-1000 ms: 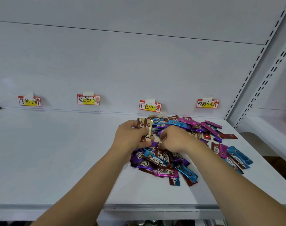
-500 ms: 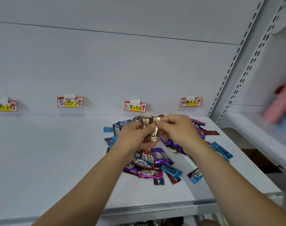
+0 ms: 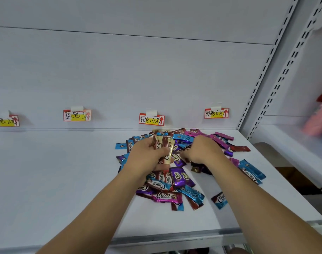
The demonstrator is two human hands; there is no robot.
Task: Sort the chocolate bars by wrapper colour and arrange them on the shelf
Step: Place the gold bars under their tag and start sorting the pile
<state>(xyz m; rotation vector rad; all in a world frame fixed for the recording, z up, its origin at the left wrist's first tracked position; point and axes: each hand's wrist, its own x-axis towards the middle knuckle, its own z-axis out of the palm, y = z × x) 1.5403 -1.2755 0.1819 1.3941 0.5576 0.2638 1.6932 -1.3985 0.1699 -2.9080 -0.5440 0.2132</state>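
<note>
On the white metal shelf (image 3: 46,180), four paper price labels (image 3: 151,119) line the back wall. The mixed heap of foil-wrapped chocolate bars (image 3: 174,182) is too tangled to count. My left hand (image 3: 147,156) grips about three gold-brown bars (image 3: 163,145); I should keep them fanned flat. My right hand (image 3: 202,153) digs curled into the heap; what it grasps, I cannot tell.

Both my forearms reach forward from near edge, converging over pile of chocolate bars (image 3: 176,173). My left hand (image 3: 149,154) above pile's left-centre, fingers curled, thumb clamping several gold-brown bars (image 3: 163,145) fanned upward. My right hand (image 3: 202,151) knuckles-up on pile's right-centre, fingers curled down into wrappers; grasp unclear.
</note>
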